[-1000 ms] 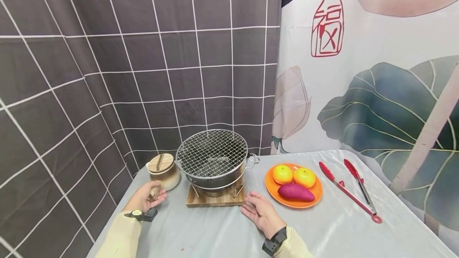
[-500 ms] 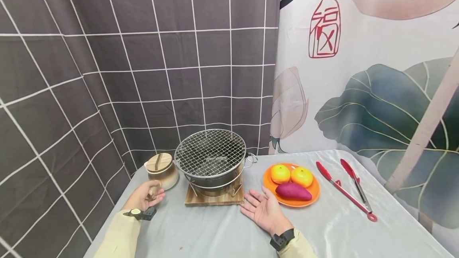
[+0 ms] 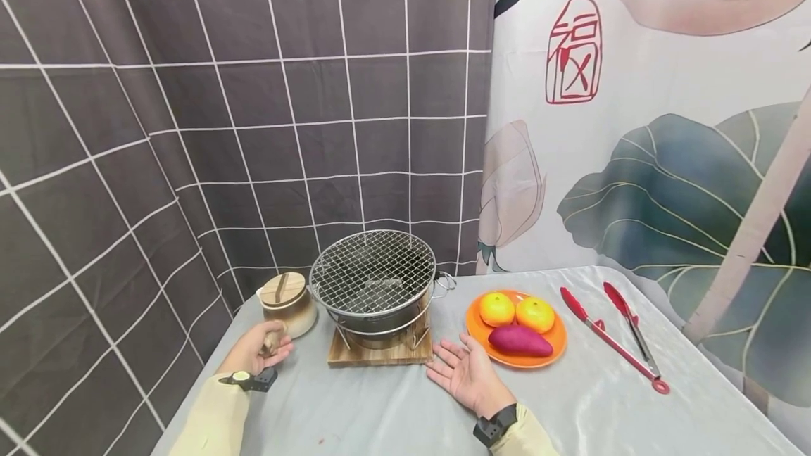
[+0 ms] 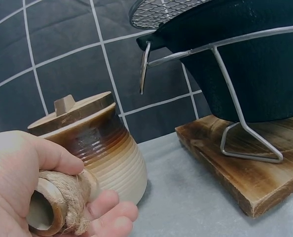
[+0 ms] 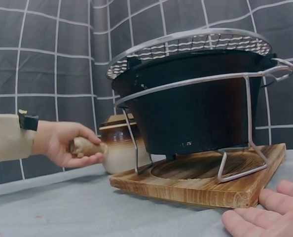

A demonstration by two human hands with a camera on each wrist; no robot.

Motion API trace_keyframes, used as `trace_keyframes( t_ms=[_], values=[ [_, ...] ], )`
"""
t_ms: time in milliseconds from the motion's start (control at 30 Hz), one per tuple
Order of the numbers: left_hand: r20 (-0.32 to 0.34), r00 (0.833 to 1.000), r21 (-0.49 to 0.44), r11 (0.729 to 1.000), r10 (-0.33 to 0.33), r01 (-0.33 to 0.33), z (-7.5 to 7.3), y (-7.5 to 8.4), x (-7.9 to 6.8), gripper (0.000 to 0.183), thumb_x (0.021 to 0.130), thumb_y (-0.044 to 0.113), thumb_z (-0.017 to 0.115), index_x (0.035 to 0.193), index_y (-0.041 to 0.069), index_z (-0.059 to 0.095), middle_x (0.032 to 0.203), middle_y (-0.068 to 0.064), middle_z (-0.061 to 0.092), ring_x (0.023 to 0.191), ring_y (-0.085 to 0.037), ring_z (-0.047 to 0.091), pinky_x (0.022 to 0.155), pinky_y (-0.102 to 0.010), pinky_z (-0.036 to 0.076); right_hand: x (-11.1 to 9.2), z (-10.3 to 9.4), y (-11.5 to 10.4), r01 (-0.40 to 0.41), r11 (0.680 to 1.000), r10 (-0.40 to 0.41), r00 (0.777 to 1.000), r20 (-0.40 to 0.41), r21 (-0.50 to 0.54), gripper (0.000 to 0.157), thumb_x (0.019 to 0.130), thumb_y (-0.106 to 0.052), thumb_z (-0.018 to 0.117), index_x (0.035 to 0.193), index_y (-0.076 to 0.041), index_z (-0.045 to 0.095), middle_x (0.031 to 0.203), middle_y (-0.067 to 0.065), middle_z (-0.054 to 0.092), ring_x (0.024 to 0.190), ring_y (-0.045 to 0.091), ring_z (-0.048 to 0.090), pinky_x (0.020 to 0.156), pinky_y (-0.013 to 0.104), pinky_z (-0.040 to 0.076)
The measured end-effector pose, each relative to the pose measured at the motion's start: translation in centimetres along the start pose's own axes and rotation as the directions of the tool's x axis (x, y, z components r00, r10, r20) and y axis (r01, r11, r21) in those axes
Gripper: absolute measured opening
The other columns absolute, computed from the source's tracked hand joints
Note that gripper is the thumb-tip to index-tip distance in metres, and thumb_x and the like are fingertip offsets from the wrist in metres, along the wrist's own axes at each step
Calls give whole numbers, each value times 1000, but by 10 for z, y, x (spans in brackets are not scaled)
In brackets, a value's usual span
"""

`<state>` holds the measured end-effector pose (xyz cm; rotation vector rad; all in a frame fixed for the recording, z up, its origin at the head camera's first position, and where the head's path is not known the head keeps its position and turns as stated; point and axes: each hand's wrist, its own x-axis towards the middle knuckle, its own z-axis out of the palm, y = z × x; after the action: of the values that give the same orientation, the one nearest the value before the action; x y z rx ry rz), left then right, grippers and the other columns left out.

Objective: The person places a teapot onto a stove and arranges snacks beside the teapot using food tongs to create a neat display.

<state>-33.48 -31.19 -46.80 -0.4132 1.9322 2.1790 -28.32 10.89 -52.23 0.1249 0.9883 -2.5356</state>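
Observation:
A side-handled ceramic teapot, brown fading to cream under a wooden lid, stands on the table at left. My left hand grips its hollow, twine-wrapped handle, thumb above and fingers curled below. The pot stands upright. My right hand lies palm up with fingers spread, its fingertips right at the front right corner of a square wooden board. On that board stands a round black tabletop grill in a wire stand, topped by a wire mesh.
An orange plate to the right bears two orange citrus fruits and a purple sweet potato. Red-tipped tongs lie spread farther right. A dark gridded curtain hangs close behind the teapot and grill.
My right hand has turned palm up and spread its fingers beside the board, moving slightly right. My left hand keeps its grip on the teapot's handle.

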Motion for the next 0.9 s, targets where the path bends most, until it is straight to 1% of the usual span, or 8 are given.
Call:
trace_keyframes(
  t_ms=[133,233,367,433,500,567,733,900],
  values=[
    [5,1000,-9,1000,12,-11,-1,2,-2,25,101,13,49,117,-5,46,87,-11,67,78,-21,73,75,-30,65,0,0,0,6,1000,-6,1000,14,2,74,109,-44,17,156,8,-7,165,27,-1,148,54,11,123,57,22],
    [25,1000,-2,1000,10,-10,-2,2,-3,23,102,14,49,116,-4,48,85,-8,68,78,-18,72,77,-28,64,0,0,1,10,1000,-10,1000,27,-2,74,109,-43,17,156,9,-8,165,27,-2,148,54,10,123,56,22],
    [47,999,34,999,16,-17,-2,1,-2,18,103,15,48,100,1,58,78,-1,66,73,-9,66,72,-22,62,-1,0,2,18,1000,-18,999,28,-3,73,109,-42,18,156,9,-7,165,27,-2,147,54,10,123,56,22],
    [60,998,52,998,24,-27,-2,1,-2,20,103,15,48,93,5,61,75,3,63,69,-6,62,68,-19,60,-2,-1,2,19,1000,-19,999,28,-2,73,109,-42,18,156,9,-7,165,27,-2,148,54,10,123,57,21],
    [72,997,65,997,35,-40,-2,0,-3,21,104,15,46,91,7,61,74,5,61,67,-4,59,65,-17,58,-2,-1,2,16,1000,-16,1000,25,0,73,109,-42,18,156,9,-7,165,27,-2,148,54,10,123,57,22],
    [71,997,69,996,42,-47,-2,-1,-4,21,104,14,46,91,8,60,73,5,61,66,-3,57,65,-17,58,-2,-2,3,14,1000,-14,1000,26,-2,74,109,-42,17,156,9,-7,165,28,-3,148,54,10,123,57,21],
    [34,998,64,997,48,-50,-1,-2,-5,18,104,13,46,95,4,59,75,2,62,67,-5,58,66,-18,60,-3,-1,3,12,1000,-12,1000,25,-10,73,109,-42,17,156,10,-6,165,28,-3,148,54,10,123,57,23],
    [28,998,40,998,53,-54,0,0,-4,15,104,12,46,103,2,56,78,0,62,71,-7,61,73,-21,62,-3,1,1,22,1000,-21,999,25,-14,73,109,-41,17,156,10,-6,165,28,-2,148,54,10,123,56,23]
  ],
)
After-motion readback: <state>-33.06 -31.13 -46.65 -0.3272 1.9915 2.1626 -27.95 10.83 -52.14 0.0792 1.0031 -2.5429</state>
